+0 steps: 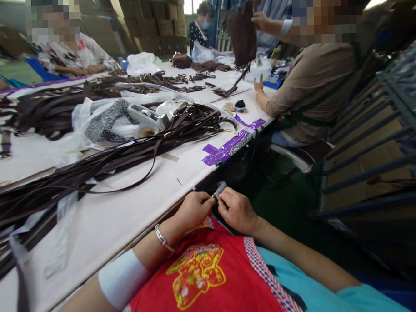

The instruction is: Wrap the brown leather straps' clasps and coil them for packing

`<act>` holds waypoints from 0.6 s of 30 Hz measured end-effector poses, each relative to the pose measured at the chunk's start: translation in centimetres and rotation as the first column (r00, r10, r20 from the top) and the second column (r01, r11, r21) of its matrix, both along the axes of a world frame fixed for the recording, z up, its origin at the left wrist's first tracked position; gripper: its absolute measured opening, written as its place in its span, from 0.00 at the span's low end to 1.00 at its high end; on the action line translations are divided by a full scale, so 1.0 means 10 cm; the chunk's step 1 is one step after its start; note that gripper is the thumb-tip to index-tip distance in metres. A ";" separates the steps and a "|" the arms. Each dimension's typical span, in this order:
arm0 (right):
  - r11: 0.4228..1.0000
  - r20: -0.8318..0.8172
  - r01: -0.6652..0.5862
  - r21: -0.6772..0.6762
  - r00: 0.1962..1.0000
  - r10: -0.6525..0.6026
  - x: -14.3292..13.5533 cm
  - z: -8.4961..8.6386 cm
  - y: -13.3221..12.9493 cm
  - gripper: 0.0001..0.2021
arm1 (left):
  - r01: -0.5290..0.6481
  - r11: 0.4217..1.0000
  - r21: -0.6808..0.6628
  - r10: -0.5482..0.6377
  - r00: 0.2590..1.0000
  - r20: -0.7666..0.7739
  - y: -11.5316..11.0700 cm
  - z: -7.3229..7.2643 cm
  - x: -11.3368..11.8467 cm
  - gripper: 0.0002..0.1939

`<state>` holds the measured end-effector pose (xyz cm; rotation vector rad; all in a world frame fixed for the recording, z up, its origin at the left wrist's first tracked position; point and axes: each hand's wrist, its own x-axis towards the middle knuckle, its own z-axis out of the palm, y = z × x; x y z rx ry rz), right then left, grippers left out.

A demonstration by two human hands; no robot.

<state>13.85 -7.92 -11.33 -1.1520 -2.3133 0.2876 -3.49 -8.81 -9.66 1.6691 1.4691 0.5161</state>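
Note:
My left hand (195,208), with a silver bangle at the wrist, is closed in a pinch just off the table's front edge. My right hand (237,211) is closed too, its fingertips almost meeting those of the left. Between them shows a tiny glint of gold-coloured metal, too small to name. A scrap of grey cloth (220,189) pokes up behind the fingertips; which hand grips it I cannot tell. Below both hands spreads a red apron (243,282) with a yellow printed figure. Left of the hands, dark brown straps (102,166) with metal hooks lie in a long bundle.
The white table (128,206) runs along my left, with purple tape (224,150) on its edge. A plastic bag (106,121) sits among the straps. At right, a co-worker (314,84) holds up a brown bag (241,34). A metal rack (361,144) stands behind that person.

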 end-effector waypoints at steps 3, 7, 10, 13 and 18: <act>0.998 -0.090 -0.026 -0.052 0.996 0.021 0.02 0.01 -0.02 0.09 | -0.130 0.942 -0.309 0.263 0.858 0.442 0.01 -0.16 0.03 0.19; 0.984 -0.224 -0.002 -0.176 0.974 -0.038 -0.02 0.09 0.00 0.09 | -0.093 0.990 -0.107 0.114 0.972 0.204 0.00 -0.18 0.06 0.18; 0.977 -0.257 -0.024 -0.214 0.966 -0.033 -0.08 0.13 0.05 0.09 | 0.003 0.993 0.116 0.023 0.976 -0.218 0.07 -0.08 0.10 0.16; 0.957 -0.294 -0.019 -0.290 0.953 -0.071 0.00 0.16 0.15 0.08 | 0.032 0.993 0.109 -0.002 0.964 -0.266 0.15 0.10 0.04 0.16; 0.877 -0.349 0.131 -0.462 0.882 -0.316 0.36 0.35 0.44 0.09 | 0.090 0.993 -0.072 -0.094 0.994 -0.054 -0.11 0.66 -0.61 0.16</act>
